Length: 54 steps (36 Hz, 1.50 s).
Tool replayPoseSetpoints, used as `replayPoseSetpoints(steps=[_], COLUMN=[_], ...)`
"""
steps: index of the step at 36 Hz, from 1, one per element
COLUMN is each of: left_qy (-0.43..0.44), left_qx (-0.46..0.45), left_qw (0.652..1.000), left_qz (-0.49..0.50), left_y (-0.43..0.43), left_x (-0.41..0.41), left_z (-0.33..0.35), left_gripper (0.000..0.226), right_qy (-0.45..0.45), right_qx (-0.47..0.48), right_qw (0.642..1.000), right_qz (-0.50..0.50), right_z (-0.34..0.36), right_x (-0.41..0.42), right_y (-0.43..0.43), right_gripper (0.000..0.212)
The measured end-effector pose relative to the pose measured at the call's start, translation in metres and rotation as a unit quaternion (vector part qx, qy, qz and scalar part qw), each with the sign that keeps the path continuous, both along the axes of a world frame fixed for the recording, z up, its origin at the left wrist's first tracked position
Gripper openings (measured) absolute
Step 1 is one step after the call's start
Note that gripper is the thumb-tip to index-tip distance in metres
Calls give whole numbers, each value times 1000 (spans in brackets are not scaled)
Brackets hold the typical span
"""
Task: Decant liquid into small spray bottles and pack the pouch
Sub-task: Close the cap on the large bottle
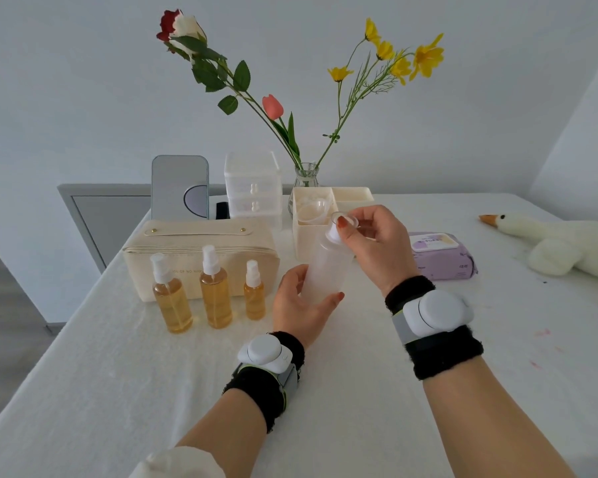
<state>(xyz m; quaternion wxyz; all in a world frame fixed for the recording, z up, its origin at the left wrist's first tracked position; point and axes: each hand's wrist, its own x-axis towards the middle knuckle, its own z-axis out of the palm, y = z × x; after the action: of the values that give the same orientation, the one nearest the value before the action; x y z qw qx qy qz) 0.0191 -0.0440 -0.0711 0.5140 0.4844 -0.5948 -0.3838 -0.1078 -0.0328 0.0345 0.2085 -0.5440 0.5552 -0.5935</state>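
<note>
My left hand [299,301] grips the lower body of a frosted translucent bottle [327,267], held slightly tilted above the table. My right hand [373,243] pinches a small clear cap [346,220] at the bottle's white neck. Three small spray bottles with white pump tops stand in a row to the left, each holding amber liquid: the left one [171,298], the middle one [215,291] and the shortest one [254,293]. Behind them lies a cream zipped pouch [201,243], closed.
A cream divided organiser [328,201] stands behind the bottle, with a clear drawer unit [252,188], a mirror [180,186] and a vase of flowers [306,175] at the back. A purple wipes pack [441,255] and a plush goose [560,243] lie right.
</note>
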Motion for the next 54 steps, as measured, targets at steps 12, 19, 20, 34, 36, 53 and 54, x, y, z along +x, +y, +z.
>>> replayPoseSetpoints(steps=[12,19,20,34,36,53,54], left_qy=[1,-1,-2,3,5,-1,-1], left_qx=[9,4,4,-3,-2,-2,-2], left_qw=[1000,1000,1000,1000,1000,1000,1000], left_qz=[1,1,1,0,0,-6,-6], left_y=[0,0,0,-1,-1,0,0], left_x=[1,0,0,0,0,0,1], left_z=[1,0,0,0,-1,0,0], left_gripper=[62,61,61,57,57,60,60], right_qy=[-8,-3,2,13,10,4,3], right_qx=[4,4,1,-6,-8,1,1], right_qw=[1000,999,999,998,999,1000,1000], right_qz=[15,35,36,53,48,16,13], right_z=[-4,-6,-6,-8,-8,-10,-10], right_x=[-1,0,0,-1,0,0,0], right_y=[-3,-1,-1,-3,-3,-6,-7], right_gripper=[13,25,22,24,14,27,30])
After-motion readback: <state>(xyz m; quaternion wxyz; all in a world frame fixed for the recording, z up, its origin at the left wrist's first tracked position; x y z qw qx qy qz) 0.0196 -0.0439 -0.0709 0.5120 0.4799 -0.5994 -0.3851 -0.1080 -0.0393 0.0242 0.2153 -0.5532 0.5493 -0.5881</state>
